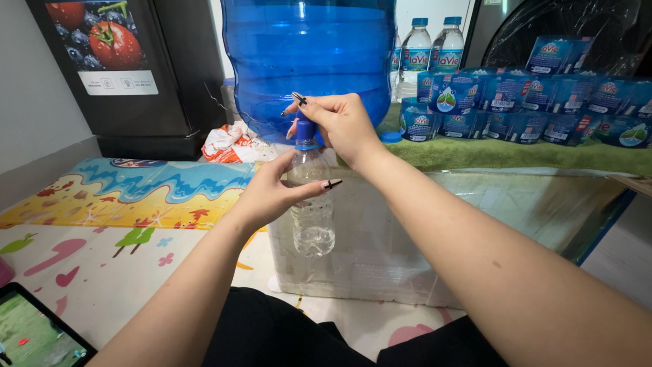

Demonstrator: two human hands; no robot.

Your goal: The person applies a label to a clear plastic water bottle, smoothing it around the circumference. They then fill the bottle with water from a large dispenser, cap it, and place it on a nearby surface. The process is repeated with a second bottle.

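The left hand point(272, 194) wraps tight around a clear bottle point(312, 204) with a little water at the bottom, while the right hand point(339, 122) pinches the tap point(305, 132) of the big blue jug point(309, 61).

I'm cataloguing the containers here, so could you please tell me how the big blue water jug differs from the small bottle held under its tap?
The blue water jug is large and tinted blue; the small clear bottle is slim and colourless. The jug rests on a white box; the bottle is held by the left hand. Both are see-through plastic.
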